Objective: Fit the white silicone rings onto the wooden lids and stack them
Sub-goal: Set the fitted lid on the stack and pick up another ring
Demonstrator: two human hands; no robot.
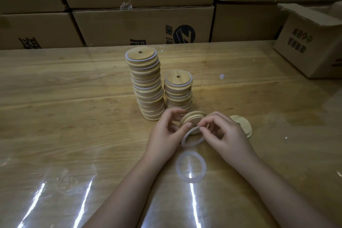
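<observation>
Your left hand (pixel 164 135) grips a wooden lid (pixel 192 117) on edge; your right hand (pixel 228 135) pinches a white silicone ring (pixel 185 139) just beside it. Two lid stacks (pixel 146 87) stand beyond both hands; the carton (pixel 129 24) print is unreadable.

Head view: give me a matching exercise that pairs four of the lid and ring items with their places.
1. taller stack
2. shorter stack
3. loose ring
4. spare lid

A. lying flat, nearest the camera
B. partly hidden behind the right hand
C. left of the other stack
D. right of the other stack

Pairs: 1-C, 2-D, 3-A, 4-B
</observation>
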